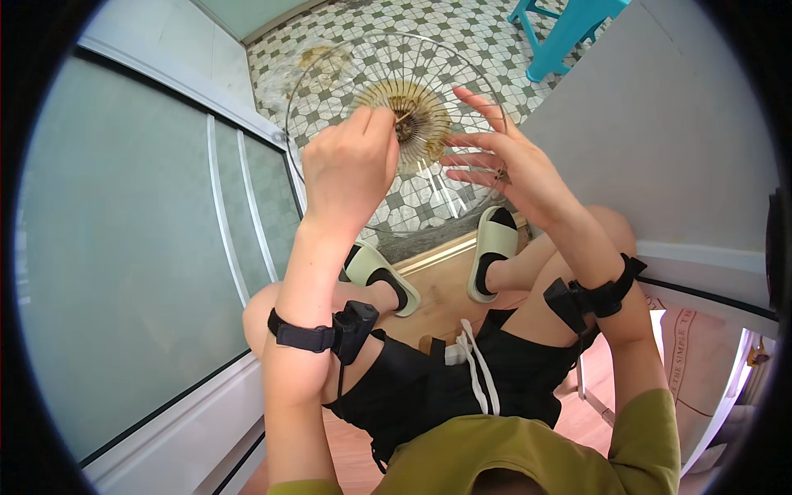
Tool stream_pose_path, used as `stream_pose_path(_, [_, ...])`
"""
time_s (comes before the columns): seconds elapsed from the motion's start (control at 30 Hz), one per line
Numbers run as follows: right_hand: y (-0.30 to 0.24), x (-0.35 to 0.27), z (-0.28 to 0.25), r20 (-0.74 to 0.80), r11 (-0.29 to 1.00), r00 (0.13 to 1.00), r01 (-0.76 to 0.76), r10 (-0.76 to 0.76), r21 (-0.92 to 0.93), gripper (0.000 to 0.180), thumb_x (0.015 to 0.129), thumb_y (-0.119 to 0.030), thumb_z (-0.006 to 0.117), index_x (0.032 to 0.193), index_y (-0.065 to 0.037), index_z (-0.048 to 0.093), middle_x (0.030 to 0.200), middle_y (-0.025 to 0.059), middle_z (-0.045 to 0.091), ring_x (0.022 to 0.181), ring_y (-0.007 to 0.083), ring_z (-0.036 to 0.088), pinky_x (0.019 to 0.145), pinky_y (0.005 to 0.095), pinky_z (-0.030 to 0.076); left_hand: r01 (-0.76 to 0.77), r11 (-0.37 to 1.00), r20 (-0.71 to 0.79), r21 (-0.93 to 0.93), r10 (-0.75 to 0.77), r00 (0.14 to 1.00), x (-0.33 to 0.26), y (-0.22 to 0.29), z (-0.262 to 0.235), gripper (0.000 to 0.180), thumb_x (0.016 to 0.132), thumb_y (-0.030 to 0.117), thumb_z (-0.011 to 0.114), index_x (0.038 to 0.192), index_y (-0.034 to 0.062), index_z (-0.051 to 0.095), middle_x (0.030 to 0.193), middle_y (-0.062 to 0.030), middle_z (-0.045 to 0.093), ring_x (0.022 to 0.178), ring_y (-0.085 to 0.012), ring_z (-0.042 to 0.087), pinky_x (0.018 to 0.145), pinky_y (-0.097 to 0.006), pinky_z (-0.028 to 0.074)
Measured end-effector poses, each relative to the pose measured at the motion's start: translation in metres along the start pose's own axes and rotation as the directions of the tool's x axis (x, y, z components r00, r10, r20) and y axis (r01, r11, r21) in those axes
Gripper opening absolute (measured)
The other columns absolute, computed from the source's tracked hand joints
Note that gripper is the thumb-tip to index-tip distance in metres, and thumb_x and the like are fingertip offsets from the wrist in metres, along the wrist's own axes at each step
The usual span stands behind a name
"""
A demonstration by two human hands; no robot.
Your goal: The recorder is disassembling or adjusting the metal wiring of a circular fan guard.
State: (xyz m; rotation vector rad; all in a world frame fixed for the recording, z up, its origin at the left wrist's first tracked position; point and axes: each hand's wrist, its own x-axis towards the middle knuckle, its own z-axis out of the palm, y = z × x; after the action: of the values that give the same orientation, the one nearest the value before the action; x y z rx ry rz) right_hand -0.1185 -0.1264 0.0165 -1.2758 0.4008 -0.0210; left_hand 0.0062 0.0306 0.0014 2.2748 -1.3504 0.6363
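Handling one wire guard (422,125): two hands (350,161) (526,169)

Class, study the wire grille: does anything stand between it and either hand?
Nothing visible does. The left hand is at the brownish centre of the wire grille, pinching what looks like a thin stick; the right hand, spread open, is at its right rim.

Wire guard (419,125) of shiny metal — rough-looking at its middle; smooth plastic stool (554,41) near the far-right edge of the glossy tiled floor (488,31).
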Motion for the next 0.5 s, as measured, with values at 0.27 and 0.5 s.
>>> stream_pose_path(0.27, [0.01,0.003,-0.008,0.107,0.907,0.994,-0.068,0.025,0.415,0.067,0.085,0.004,0.042,0.144,-0.018,0.019,0.131,0.0323,0.026,0.11,0.0329,0.054,0.097,0.0354,0.046,-0.027,0.999,0.0,-0.03,0.027,1.0,0.0,0.015,0.005,0.007,0.077,0.009,0.063,0.08,0.0103,0.058,0.072,-0.0036,0.058,0.058,-0.0236,0.058,0.051,-0.032,0.044])
stream_pose_path(0.5, [-0.001,-0.002,0.005,0.048,0.944,0.999,-0.03,0.016,0.327,0.049,0.088,-0.006,0.046,0.133,-0.015,0.029,0.123,0.0163,0.039,0.104,0.0269,0.053,0.09,0.0409,0.05,-0.099,0.992,-0.035,0.072,0.102,0.994,0.0,0.015,0.01,0.009,0.071,0.008,0.061,0.076,0.0094,0.054,0.069,-0.0031,0.053,0.059,-0.0198,0.057,0.052,-0.031,0.044])
